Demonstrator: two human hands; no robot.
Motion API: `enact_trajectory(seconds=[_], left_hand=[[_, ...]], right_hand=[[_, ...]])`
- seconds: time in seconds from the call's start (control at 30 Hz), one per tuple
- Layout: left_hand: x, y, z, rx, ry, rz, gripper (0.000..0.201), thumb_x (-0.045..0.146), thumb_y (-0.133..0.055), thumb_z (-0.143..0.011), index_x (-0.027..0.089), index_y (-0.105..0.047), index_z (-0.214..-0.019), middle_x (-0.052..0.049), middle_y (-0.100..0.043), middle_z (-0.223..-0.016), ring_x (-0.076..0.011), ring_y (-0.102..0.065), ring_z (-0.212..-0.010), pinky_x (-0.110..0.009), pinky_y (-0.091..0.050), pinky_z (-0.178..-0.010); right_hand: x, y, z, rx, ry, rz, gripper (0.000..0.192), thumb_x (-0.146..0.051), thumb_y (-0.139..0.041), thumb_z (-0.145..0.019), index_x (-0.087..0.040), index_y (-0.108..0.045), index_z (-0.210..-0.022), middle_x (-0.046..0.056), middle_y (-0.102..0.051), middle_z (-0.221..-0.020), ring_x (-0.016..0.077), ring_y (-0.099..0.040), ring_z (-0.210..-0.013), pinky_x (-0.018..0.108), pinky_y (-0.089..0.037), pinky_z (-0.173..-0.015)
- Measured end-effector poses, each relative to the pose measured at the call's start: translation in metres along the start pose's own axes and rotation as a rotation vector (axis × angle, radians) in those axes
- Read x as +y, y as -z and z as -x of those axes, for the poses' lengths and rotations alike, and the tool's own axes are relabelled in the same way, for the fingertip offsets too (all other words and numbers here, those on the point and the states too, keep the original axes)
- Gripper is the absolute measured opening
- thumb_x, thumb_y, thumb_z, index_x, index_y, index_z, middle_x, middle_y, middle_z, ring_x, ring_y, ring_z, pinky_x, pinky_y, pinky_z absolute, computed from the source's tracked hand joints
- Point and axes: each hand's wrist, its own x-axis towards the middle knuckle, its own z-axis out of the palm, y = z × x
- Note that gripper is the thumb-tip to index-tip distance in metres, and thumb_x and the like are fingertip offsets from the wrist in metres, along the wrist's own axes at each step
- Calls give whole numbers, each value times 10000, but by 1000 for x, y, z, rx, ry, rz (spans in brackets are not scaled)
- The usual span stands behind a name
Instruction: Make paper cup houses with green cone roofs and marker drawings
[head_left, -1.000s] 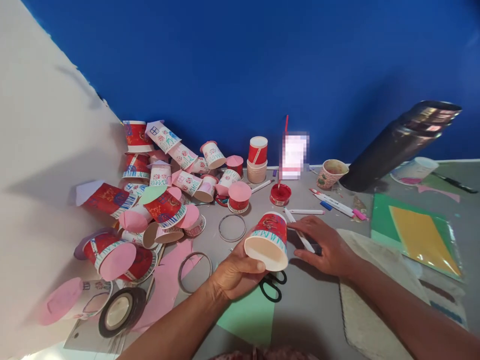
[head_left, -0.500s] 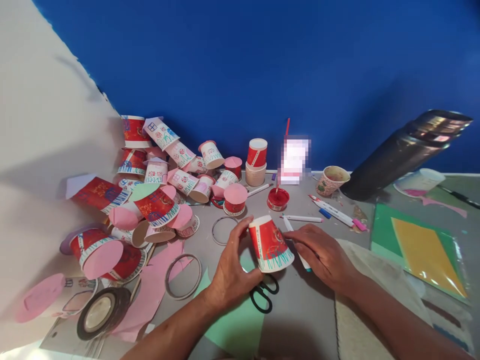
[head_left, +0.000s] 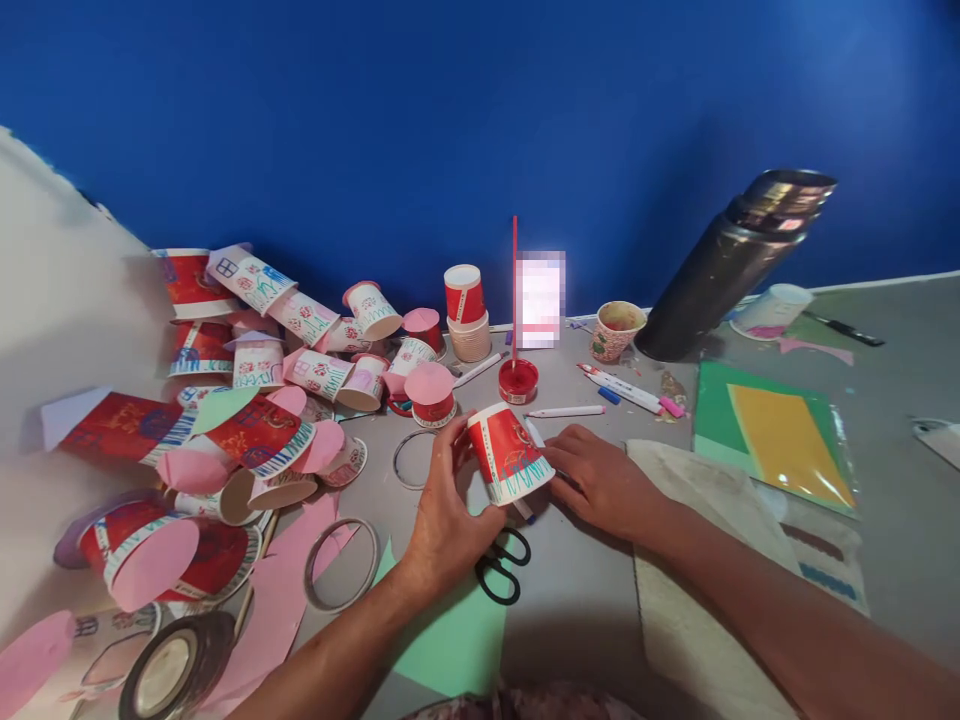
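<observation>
My left hand (head_left: 448, 515) grips a red-painted paper cup (head_left: 508, 452) with a white rim and teal strokes along its wide edge; the cup is tilted, its base pointing up and left. My right hand (head_left: 596, 478) rests on the grey table just right of the cup, holding a white marker (head_left: 534, 436) whose ends show beside the cup. Black-handled scissors (head_left: 499, 565) lie on a green paper sheet (head_left: 450, 640) below my left hand.
A heap of decorated red and white cups (head_left: 255, 390) with pink paper lids fills the left. Cardboard rings (head_left: 342, 563), a tape roll (head_left: 174, 668), a red paint lid (head_left: 518, 380), loose markers (head_left: 622, 388), a dark flask (head_left: 731, 265) and coloured sheets (head_left: 780, 440) surround the hands.
The cup has been turned in my left hand: its open mouth faced me before, now its painted side shows. The view shifted right. My right hand stayed beside the cup.
</observation>
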Motion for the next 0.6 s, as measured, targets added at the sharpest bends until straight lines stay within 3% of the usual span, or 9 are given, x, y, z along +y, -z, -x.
enact_trajectory(seconds=[0.23, 0.43, 0.6], left_hand=[[-14, -5, 0, 33, -41, -52, 874, 224, -847, -730, 284, -370, -1461, -135, -479, -1506, -322, -522, -1386, -518, -454, -1168], [-13, 2, 1, 27, -40, -43, 850, 148, -810, -725, 284, -379, -1445, -113, -490, -1481, -311, -527, -1376, -511, -445, -1177], [-13, 1, 4, 0, -32, -53, 872, 169, -818, -735, 281, -350, -1462, -131, -461, -1519, -321, -517, -1387, -523, -437, -1182]], right_hand=[[3, -3, 0, 17, -24, 5, 201, -205, -568, -973, -205, -744, -1070, 118, -711, -1053, 289, -564, -971, 435, -507, -846], [4, -7, 2, 70, -7, -10, 235, -282, -585, -997, -210, -766, -1128, 121, -721, -1046, 290, -584, -936, 457, -530, -833], [2, -6, 2, 159, 15, -5, 228, -245, -614, -962, -214, -761, -1135, 133, -730, -1172, 311, -616, -1015, 492, -544, -884]])
